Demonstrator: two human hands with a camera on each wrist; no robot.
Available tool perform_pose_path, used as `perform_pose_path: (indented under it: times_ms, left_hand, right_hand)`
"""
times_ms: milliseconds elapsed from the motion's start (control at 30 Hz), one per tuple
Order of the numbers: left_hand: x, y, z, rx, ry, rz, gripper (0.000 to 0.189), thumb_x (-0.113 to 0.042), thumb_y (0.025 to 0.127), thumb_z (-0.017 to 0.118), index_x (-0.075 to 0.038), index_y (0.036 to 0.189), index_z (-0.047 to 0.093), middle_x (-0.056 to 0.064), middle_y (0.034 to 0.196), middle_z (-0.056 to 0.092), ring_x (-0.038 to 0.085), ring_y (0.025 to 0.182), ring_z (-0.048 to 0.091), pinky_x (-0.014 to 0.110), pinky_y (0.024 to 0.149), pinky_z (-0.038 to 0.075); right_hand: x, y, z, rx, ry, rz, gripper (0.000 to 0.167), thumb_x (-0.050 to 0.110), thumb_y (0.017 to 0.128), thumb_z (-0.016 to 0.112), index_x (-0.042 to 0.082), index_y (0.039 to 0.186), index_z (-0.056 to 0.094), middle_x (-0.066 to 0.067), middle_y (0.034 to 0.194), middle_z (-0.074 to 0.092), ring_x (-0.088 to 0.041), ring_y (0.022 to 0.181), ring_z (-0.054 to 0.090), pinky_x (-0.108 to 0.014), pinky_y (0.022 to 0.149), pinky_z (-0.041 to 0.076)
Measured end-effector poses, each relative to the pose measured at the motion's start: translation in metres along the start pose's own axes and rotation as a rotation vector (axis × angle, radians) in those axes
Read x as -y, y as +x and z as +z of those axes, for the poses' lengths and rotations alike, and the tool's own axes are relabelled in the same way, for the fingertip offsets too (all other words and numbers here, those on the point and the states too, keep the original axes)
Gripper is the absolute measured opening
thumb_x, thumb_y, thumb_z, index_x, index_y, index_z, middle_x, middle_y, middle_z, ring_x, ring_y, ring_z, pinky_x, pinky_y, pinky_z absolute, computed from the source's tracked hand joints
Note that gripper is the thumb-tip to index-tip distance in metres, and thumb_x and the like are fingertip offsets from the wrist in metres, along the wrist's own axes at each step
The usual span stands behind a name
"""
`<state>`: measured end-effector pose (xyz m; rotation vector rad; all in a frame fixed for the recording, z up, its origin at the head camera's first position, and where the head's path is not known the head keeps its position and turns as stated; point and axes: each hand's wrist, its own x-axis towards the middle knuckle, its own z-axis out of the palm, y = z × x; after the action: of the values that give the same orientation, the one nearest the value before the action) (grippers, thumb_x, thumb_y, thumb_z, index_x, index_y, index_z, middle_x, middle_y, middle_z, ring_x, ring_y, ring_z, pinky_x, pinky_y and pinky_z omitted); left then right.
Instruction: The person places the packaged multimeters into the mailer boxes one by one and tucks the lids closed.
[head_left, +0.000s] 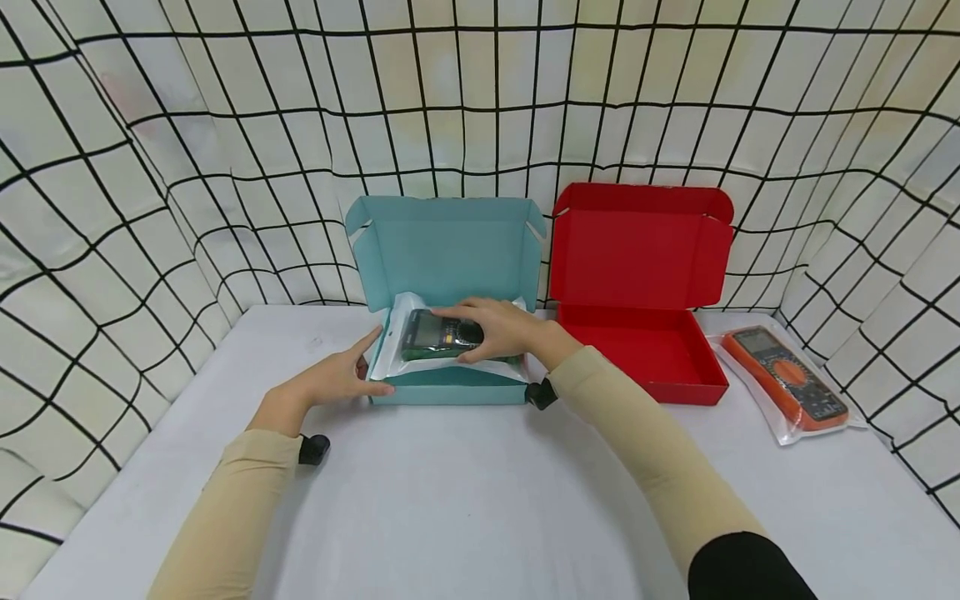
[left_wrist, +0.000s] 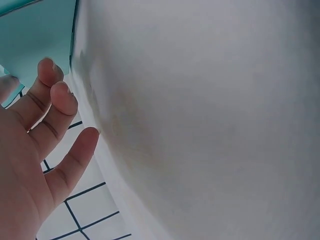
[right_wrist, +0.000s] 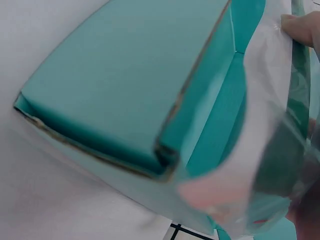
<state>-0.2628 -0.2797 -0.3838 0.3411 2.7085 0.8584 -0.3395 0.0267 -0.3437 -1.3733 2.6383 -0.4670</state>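
Observation:
A dark green multimeter [head_left: 440,335] in a clear plastic bag [head_left: 408,364] lies tilted in the teal cardboard box [head_left: 450,394], whose lid stands raised behind. From above, my right hand [head_left: 498,327] grips the bagged multimeter, thumb at its front edge and fingers over its far side. The right wrist view shows the box's near corner and the bag's crinkled film, with part of the hand at the edge. At the box's left end, my left hand [head_left: 330,379] rests with thumb and fingers spread; the left wrist view shows its fingers [left_wrist: 65,100] loosely bent.
Right of the teal box stands an open red cardboard box [head_left: 637,250], its lid upright. An orange multimeter [head_left: 787,377] in a clear bag lies farther right on the white table [head_left: 465,500]. Black netting [head_left: 495,108] over white sheeting surrounds the table's back and sides.

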Motion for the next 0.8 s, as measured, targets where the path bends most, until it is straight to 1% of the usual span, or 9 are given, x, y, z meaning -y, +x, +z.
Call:
perform_pose_path:
  times_ms: [233, 367, 567, 700, 800]
  left_hand:
    - [-0.003, 0.000, -0.004, 0.006, 0.009, 0.004, 0.121, -0.051, 0.085, 0.081, -0.011, 0.165, 0.000, 0.012, 0.098, 0.054, 0.023, 0.083, 0.051, 0.036, 0.071, 0.042]
    - [-0.003, -0.001, -0.003, 0.003, 0.011, 0.000, 0.121, -0.051, 0.085, 0.082, -0.008, 0.165, 0.002, 0.012, 0.100, 0.054, 0.023, 0.083, 0.051, 0.036, 0.072, 0.042]
    - [-0.001, 0.000, 0.002, 0.015, -0.007, -0.013, 0.120, -0.050, 0.085, 0.082, -0.007, 0.165, 0.003, 0.011, 0.100, 0.054, 0.022, 0.083, 0.050, 0.035, 0.072, 0.042]
    - [-0.001, 0.000, 0.002, 0.007, -0.006, -0.008, 0.121, -0.052, 0.084, 0.082, -0.007, 0.165, 0.004, 0.012, 0.100, 0.054, 0.022, 0.081, 0.051, 0.035, 0.070, 0.043]
    - [-0.002, 0.000, 0.000, 0.000, 0.000, -0.012, 0.122, -0.054, 0.083, 0.082, -0.007, 0.165, 0.004, 0.012, 0.101, 0.054, 0.022, 0.081, 0.051, 0.035, 0.070, 0.043]
  right_hand:
    - [-0.005, 0.006, 0.004, 0.042, -0.064, 0.027, 0.079, 0.040, 0.093, 0.074, 0.034, 0.161, 0.035, -0.005, 0.155, 0.044, -0.025, 0.140, 0.040, -0.052, 0.112, 0.039]
    - [-0.005, 0.010, 0.008, 0.059, -0.082, 0.008, 0.078, 0.039, 0.093, 0.074, 0.032, 0.161, 0.036, -0.006, 0.155, 0.044, -0.027, 0.141, 0.040, -0.053, 0.112, 0.039]
    - [-0.003, 0.015, 0.014, 0.094, -0.100, -0.005, 0.078, 0.040, 0.094, 0.074, 0.030, 0.161, 0.036, -0.007, 0.157, 0.043, -0.029, 0.143, 0.038, -0.056, 0.115, 0.034]
    - [-0.002, 0.017, 0.015, 0.085, -0.097, -0.003, 0.078, 0.039, 0.094, 0.075, 0.030, 0.161, 0.036, -0.008, 0.157, 0.043, -0.029, 0.144, 0.038, -0.058, 0.115, 0.033]
    - [-0.004, 0.017, 0.018, 0.080, -0.097, -0.004, 0.078, 0.038, 0.093, 0.075, 0.030, 0.161, 0.036, -0.008, 0.156, 0.043, -0.028, 0.143, 0.038, -0.057, 0.115, 0.034]
